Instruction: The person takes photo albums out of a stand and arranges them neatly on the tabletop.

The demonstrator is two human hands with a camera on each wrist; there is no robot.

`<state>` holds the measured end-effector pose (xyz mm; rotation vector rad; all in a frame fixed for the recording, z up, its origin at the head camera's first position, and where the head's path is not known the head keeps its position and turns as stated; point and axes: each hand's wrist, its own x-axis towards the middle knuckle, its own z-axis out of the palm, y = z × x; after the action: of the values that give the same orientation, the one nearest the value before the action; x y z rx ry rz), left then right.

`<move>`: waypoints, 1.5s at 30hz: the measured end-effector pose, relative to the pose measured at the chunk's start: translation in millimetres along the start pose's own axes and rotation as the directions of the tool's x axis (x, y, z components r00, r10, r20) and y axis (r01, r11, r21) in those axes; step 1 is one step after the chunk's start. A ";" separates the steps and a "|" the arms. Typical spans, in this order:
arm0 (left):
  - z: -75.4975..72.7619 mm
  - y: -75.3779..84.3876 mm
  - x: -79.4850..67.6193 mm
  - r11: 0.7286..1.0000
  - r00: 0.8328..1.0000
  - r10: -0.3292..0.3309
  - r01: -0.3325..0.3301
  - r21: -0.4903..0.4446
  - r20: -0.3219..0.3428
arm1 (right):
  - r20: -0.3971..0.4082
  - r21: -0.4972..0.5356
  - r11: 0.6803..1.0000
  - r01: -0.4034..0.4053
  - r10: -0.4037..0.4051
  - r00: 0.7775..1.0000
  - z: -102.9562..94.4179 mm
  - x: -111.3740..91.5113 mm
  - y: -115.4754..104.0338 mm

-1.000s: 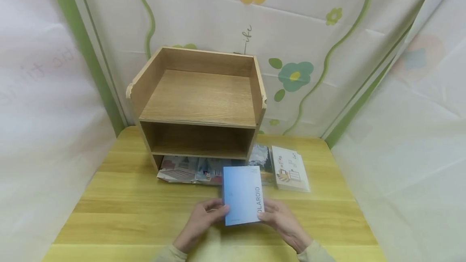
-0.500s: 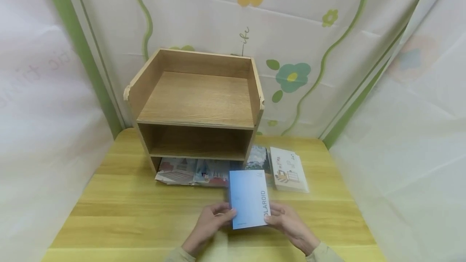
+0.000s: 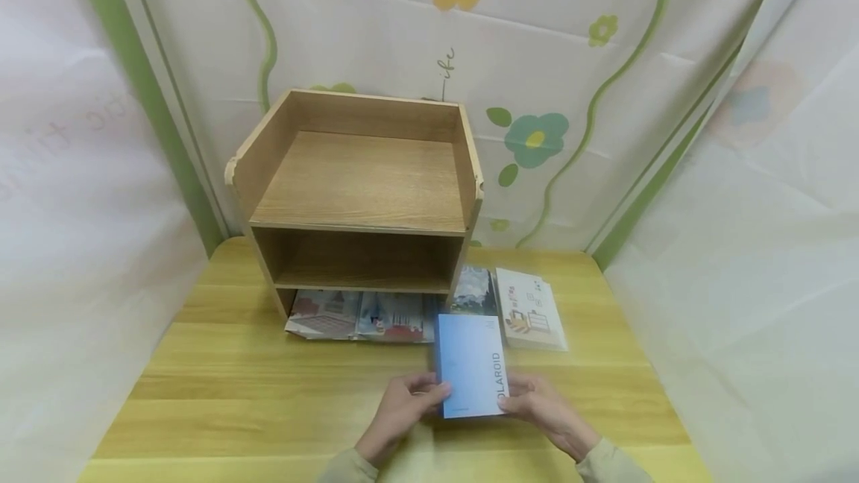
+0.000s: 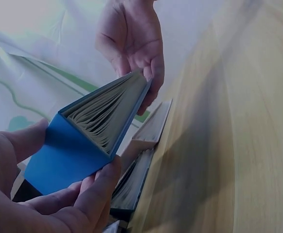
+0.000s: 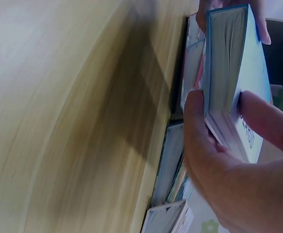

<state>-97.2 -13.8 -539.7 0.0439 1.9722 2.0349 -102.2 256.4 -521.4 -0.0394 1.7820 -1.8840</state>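
In the head view both hands hold a blue-and-white photo album (image 3: 470, 360) over the front of the table. Its cover fades from blue to white, and "OLAROID" can be read along the right edge. The left hand (image 3: 403, 410) grips the spine side, its thumb on the cover. The right hand (image 3: 549, 414) pinches the opposite edge near the lower corner, thumb on top. The left wrist view shows the solid blue spine (image 4: 68, 158) between left thumb and fingers. Many page edges (image 5: 226, 58) show in the right wrist view, with the covers closed over them.
Behind the album stands a wooden shelf unit (image 3: 362, 177) with a walled top and a middle compartment (image 3: 365, 259). Picture-covered albums (image 3: 392, 315) lie in its bottom level. Right of it are a landscape-covered album (image 3: 473, 289) and a stack of white illustrated albums (image 3: 530, 311).
Both hands have carried the album to the right, from before the shelf's right part toward the landscape-covered album. Their grip looks the same, and the head view has shifted slightly.
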 end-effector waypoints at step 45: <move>15.4 -7.4 9.8 0.996 0.996 -0.088 0.088 -0.009 -0.016 | -0.072 -0.041 0.998 -0.054 0.051 0.996 -19.0 -0.5 3.3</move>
<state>-101.5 3.5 -548.0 -0.0605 1.9398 1.9939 -107.7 274.1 -526.7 0.0588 1.8519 -1.8312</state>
